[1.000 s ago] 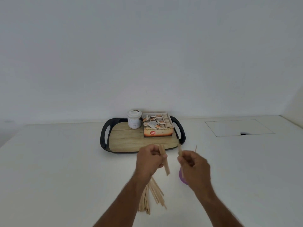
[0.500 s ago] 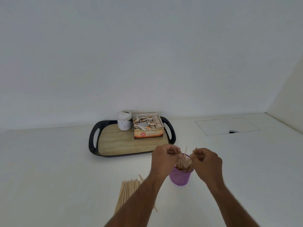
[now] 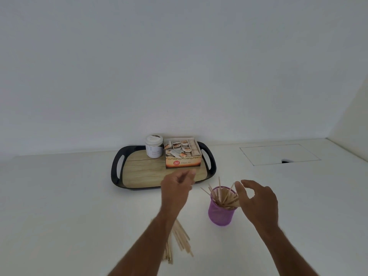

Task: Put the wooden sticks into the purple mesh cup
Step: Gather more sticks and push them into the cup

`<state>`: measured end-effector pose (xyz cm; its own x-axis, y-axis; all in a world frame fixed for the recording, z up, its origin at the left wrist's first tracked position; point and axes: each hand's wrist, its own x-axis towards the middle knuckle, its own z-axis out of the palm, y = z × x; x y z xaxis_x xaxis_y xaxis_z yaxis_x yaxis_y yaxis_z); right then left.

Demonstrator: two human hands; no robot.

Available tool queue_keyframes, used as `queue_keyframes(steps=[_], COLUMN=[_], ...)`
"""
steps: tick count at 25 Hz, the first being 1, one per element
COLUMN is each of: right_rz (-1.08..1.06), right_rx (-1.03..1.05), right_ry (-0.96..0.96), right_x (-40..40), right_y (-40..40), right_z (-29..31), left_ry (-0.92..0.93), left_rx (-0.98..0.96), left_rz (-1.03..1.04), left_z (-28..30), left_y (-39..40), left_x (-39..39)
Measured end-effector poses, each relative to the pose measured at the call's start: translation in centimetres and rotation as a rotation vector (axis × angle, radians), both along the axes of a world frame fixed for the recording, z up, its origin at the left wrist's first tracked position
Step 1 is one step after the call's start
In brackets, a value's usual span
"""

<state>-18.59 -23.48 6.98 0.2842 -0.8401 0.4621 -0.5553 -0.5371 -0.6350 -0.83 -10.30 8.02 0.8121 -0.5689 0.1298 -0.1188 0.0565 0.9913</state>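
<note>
I'm seeing a black tray (image 3: 116,172) with a wood-look base sitting at the back of the white table (image 3: 59,196), carrying a white jar (image 3: 153,148) and, touching it on the right, an open tea box (image 3: 182,154). Nearer me, a loose pile of wooden sticks (image 3: 179,240) is lying on the table, partly hidden under my left forearm. My left hand (image 3: 175,188) is hovering above the tray's front edge, left of the cup and apart from it; fingers are loosely curled and blurred, so I cannot tell whether anything is pinched in them. The purple mesh cup (image 3: 221,213) is standing upright on the table between my two hands, with a bunch of sticks in the cup (image 3: 225,197) leaning out at several angles. My right hand (image 3: 256,202) is sitting just beside the cup's right rim, thumb and fingers spread apart, relaxed, gripping nothing; fingertips (image 3: 238,186) are right by the stick tops, contact unclear.
</note>
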Motion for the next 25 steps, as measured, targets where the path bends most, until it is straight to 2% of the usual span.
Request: queue_keyframes(steps=[2,5,7,10,14,18,22,25], right_rz=[0.015,0.061,0.113,0.181,0.241,0.161,0.1,0.002], right_rx=[0.041,0.236,0.354,0.518,0.588,0.528,0.49,0.504], right_ry=[-0.105,-0.379,-0.502,-0.507,-0.379,-0.313,-0.29,-0.354], right_x=[-0.3,-0.6,-0.9,-0.4,1.2,3.0,3.9,4.1], right_y=[-0.1,0.8,1.7,2.5,3.1,3.3,3.0,2.6], right_z=[-0.6,-2.6,-4.6,-7.7,-9.4,-9.0,-9.0,-8.8], left_ry=[-0.108,-0.293,-0.325,-0.332,-0.509,-0.681,-0.71,-0.721], left_rx=[0.088,0.34,0.514,0.733,1.027,1.091,1.094,1.069], left_rz=[0.057,0.172,0.238,0.233,0.099,0.062,0.066,0.098], left_z=[-1.3,-4.2,-6.5,-9.9,-13.0,-14.3,-14.6,-14.8], left_y=[1.8,5.9,9.2,13.8,16.8,17.4,17.2,17.2], left_x=[2.0,5.1,6.8,9.0,9.3,8.8,9.2,9.1])
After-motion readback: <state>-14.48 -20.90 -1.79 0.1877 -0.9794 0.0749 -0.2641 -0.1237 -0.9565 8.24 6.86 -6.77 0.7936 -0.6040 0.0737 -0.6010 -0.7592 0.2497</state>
